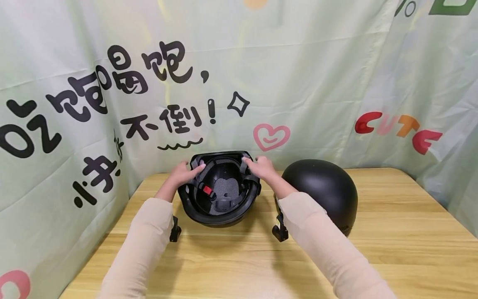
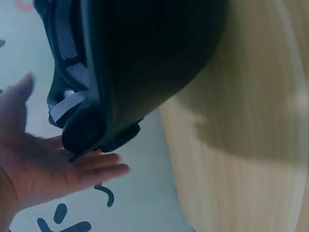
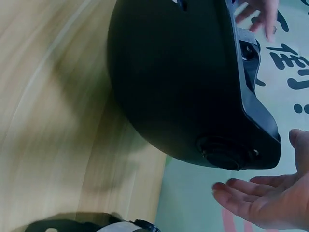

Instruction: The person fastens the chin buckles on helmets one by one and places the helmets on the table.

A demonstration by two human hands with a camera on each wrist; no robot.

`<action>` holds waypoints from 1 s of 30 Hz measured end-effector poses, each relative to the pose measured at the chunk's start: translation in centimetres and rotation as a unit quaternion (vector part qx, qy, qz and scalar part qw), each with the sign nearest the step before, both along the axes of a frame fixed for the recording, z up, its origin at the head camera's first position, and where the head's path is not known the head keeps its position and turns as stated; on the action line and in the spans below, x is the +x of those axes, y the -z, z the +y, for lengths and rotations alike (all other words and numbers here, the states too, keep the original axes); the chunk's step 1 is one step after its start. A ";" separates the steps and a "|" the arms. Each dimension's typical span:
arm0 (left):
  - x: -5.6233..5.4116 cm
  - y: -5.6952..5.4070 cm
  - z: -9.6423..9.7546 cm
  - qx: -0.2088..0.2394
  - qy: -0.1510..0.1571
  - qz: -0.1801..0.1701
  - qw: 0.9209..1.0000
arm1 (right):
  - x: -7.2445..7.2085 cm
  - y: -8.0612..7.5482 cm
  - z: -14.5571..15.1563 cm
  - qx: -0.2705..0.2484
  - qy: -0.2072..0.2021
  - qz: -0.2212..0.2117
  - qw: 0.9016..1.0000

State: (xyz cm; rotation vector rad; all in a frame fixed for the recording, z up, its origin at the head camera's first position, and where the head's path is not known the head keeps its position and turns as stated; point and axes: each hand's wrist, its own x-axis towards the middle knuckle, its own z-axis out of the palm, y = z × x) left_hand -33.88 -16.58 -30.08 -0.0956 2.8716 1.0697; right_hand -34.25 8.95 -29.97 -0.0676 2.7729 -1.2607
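Note:
A black helmet (image 1: pixel 225 185) lies upside down on the table, its padded inside facing up. Grey straps and a red buckle (image 1: pixel 207 190) show within it. My left hand (image 1: pixel 183 173) is at the helmet's left rim; in the left wrist view the left hand (image 2: pixel 43 166) has its fingers extended beside the edge, thumb spread apart. On the opposite side is my right hand (image 1: pixel 262 168). The right wrist view shows the right hand (image 3: pixel 270 198) with extended fingers, slightly apart from the shell. Whether the left fingers touch the helmet is unclear.
A second black helmet (image 1: pixel 321 191) stands dome up to the right, partly behind my right forearm. The wooden table (image 1: pixel 231 270) ends at a printed curtain (image 1: pixel 317 83) at the back and sides. Small black devices hang below both wrists.

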 end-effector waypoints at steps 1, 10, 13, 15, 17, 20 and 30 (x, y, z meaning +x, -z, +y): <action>0.0 -0.1 0.1 -0.002 0.001 -0.017 1.000 | 0.0 0.0 0.0 0.001 -0.003 -0.009 1.000; -0.4 -0.6 0.7 0.012 -0.004 -0.054 0.998 | -0.1 -0.3 -0.4 -0.019 -0.002 -0.068 0.998; -0.5 -0.7 0.7 0.022 -0.005 -0.047 0.999 | -0.2 -0.3 -0.5 -0.028 0.011 -0.089 0.996; -0.6 -0.7 0.7 0.031 -0.009 -0.041 0.999 | -0.2 -0.3 -0.7 -0.029 0.016 -0.096 0.995; -0.6 -0.8 0.6 0.043 -0.009 -0.038 0.998 | -0.3 -0.3 -0.8 -0.033 0.020 -0.103 0.994; -0.5 -1.0 0.4 0.045 -0.004 -0.038 0.998 | -0.3 -0.3 -0.9 -0.035 0.020 -0.110 0.993; -0.5 -1.4 0.8 0.034 -0.022 -0.070 0.997 | 0.4 -0.7 -1.2 -0.030 0.049 -0.087 0.994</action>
